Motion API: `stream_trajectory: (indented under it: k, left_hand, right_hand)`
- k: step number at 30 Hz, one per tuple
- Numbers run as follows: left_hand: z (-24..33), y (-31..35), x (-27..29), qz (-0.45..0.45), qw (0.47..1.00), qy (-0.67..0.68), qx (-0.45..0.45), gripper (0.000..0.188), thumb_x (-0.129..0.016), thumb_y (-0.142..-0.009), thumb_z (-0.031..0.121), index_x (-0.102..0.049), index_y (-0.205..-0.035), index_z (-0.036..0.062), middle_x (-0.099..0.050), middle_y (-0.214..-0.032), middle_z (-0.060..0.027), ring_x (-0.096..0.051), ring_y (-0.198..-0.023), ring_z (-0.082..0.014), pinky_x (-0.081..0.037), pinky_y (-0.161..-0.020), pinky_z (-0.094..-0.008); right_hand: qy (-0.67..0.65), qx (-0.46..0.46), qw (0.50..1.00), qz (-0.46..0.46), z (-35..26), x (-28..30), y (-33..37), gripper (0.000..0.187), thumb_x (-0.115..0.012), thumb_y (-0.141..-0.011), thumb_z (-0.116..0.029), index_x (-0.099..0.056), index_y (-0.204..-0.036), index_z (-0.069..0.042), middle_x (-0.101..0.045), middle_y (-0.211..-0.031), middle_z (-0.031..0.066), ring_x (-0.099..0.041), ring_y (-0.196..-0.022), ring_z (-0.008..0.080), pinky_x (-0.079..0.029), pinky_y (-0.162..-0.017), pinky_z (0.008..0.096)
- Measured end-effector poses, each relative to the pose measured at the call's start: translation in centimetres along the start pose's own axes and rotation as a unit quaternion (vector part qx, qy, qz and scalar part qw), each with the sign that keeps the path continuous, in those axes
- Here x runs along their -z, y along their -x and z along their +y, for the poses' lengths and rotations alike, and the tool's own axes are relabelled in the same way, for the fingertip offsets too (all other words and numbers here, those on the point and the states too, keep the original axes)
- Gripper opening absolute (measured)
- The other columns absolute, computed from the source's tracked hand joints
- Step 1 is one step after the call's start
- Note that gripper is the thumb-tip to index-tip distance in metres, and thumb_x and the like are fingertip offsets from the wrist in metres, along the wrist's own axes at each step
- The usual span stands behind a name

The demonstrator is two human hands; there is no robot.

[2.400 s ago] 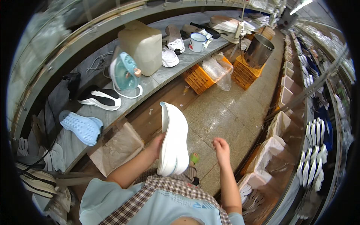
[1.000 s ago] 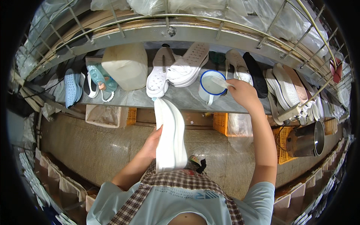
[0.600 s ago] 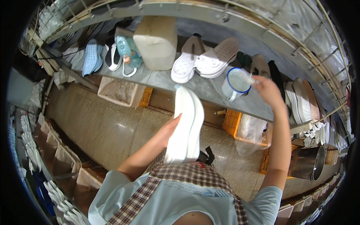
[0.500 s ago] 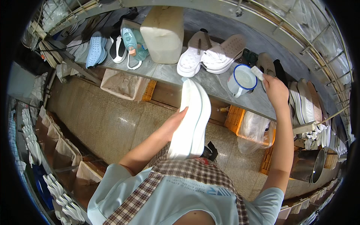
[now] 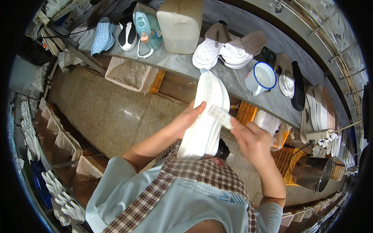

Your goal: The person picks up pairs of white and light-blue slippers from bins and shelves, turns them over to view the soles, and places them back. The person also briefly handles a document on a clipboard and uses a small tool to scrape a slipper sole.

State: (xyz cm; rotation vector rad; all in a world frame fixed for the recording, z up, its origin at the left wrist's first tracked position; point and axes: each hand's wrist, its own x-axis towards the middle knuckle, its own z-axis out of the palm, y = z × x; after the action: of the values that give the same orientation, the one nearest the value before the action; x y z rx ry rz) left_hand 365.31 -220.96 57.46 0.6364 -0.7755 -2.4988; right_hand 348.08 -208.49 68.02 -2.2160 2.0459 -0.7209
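My left hand [image 5: 190, 119] is closed round a stack of white shoe soles [image 5: 208, 93], the thumb lying on the top one. The stack leans against my apron, its far end near the bench edge. In my right hand [image 5: 252, 139] is a small flat white rectangular block [image 5: 220, 116], pinched between thumb and fingers. It sits over the right side of the soles; whether it touches them I cannot tell. Whether the block has bristles is too blurred to see. Beyond my right hand, a white enamel mug [image 5: 261, 79] with a blue rim stands on the grey bench [image 5: 237, 83].
Pale clogs [image 5: 241, 50] and a translucent jerrycan [image 5: 180, 29] stand along the bench. Left of them are a teal steam iron [image 5: 143, 29] and a light blue sole [image 5: 103, 37]. A lined basket [image 5: 128, 75] sits below. A metal bucket [image 5: 311, 173] lies at right.
My right hand has come from beside the mug down and left to the soles, bringing the white block. The left hand still holds the stack, shifted slightly right and up in the picture.
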Motion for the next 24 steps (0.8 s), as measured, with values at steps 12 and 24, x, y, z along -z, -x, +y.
stream_trajectory:
  k: [12,24]
  left_hand:
    - [0.6,1.0,-0.7,0.014,0.997,-0.074,-0.017,0.059,-0.045,-0.095,0.030,-0.016,-0.137,-0.0005,-0.043,-0.124,-0.0132,-0.047,-0.108,-0.0167,-0.045,-0.088,-0.0300]
    - [0.2,0.9,-0.9,0.012,0.996,-0.088,-0.002,0.057,-0.044,-0.096,0.029,-0.017,-0.136,-0.0014,-0.042,-0.125,-0.0133,-0.047,-0.109,-0.0177,-0.044,-0.088,-0.0301]
  right_hand:
    - [-0.022,0.074,0.997,-0.023,-0.8,0.1,0.5,0.032,-0.071,-0.072,-0.009,-0.066,-0.104,-0.006,-0.044,-0.052,0.0021,-0.040,-0.039,0.0131,-0.031,-0.033,0.0290]
    - [0.027,0.089,0.994,-0.050,0.4,0.9,0.5,0.027,-0.068,-0.075,-0.013,-0.067,-0.101,-0.005,-0.048,-0.051,0.0031,-0.043,-0.038,0.0137,-0.033,-0.032,0.0288]
